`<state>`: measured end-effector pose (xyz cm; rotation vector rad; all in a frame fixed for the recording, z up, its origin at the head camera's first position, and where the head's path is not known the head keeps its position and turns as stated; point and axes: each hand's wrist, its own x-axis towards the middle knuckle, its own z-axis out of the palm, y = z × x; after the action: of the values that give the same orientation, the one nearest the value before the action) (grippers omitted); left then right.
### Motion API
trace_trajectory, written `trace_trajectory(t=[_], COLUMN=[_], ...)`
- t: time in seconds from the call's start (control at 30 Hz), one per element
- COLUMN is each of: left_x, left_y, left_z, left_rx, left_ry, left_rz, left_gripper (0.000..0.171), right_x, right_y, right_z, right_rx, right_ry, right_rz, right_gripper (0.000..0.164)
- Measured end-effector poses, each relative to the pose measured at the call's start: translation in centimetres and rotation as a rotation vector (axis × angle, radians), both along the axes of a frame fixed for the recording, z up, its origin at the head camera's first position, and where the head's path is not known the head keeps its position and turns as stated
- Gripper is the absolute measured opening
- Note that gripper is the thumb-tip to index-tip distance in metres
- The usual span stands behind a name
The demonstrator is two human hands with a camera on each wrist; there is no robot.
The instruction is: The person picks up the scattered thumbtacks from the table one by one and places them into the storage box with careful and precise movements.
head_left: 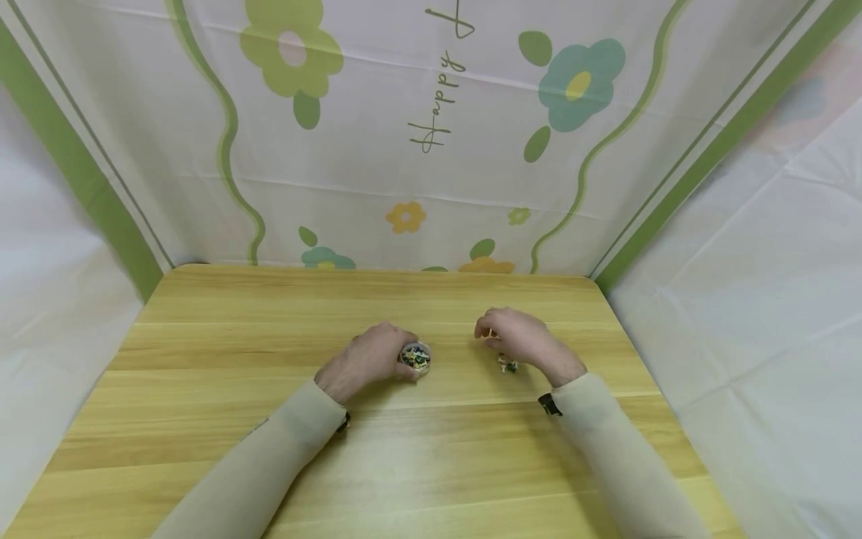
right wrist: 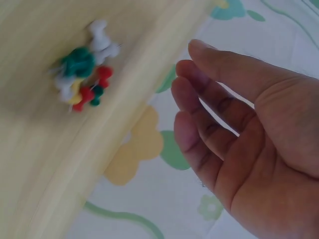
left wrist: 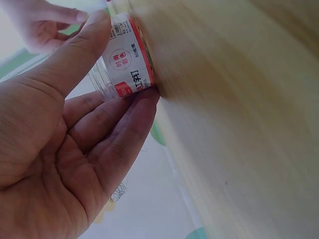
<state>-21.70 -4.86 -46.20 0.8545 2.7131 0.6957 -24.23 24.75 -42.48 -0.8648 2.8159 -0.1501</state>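
My left hand (head_left: 367,361) grips a small clear plastic jar (left wrist: 122,59) with thumb and fingers around its side. A white and red printed label wraps the jar, which stands upright on the table. Seen from above, its open mouth shows many colourful push pins (head_left: 415,357) inside. To the right, my right hand (head_left: 524,338) hovers over the table, fingers loosely bent and nothing between them. Close by it lies a small pile of push pins (right wrist: 82,74), white, green, red and yellow, partly hidden by the hand in the head view.
The wooden table (head_left: 404,471) has a pale striped grain, and its far edge meets a hanging white cloth (head_left: 377,142) printed with flowers. White sheets (head_left: 747,284) hang at both sides. Each wrist wears a black strap (head_left: 550,405).
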Motion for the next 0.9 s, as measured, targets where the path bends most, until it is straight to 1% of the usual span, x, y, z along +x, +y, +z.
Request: trace_trajectory(t=[0.2, 0.37, 0.53, 0.7, 0.9], left_x=[0.0, 0.1, 0.1, 0.1, 0.0], left_y=[0.0, 0.1, 0.1, 0.1, 0.1], left_z=[-0.2, -0.1, -0.1, -0.1, -0.1], left_rx=[0.008, 0.003, -0.005, -0.006, -0.025], left_ry=[0.019, 0.022, 0.028, 0.025, 0.024], left_rz=[-0.001, 0.003, 0.005, 0.008, 0.019], left_gripper=[0.056, 0.056, 0.057, 0.056, 0.057], right_x=[-0.3, -0.3, -0.3, -0.5, -0.4], right_y=[0.9, 1.4, 1.7, 1.9, 1.9], right_z=[-0.5, -0.7, -0.6, -0.8, -1.0], right_rx=[0.034, 0.047, 0.11, 0.159, 0.149], right_ry=[-0.042, -0.077, -0.099, -0.106, -0.086], right_rz=[-0.02, -0.046, -0.06, -0.063, -0.052], right_gripper=[0.016, 0.013, 0.01, 0.014, 0.014])
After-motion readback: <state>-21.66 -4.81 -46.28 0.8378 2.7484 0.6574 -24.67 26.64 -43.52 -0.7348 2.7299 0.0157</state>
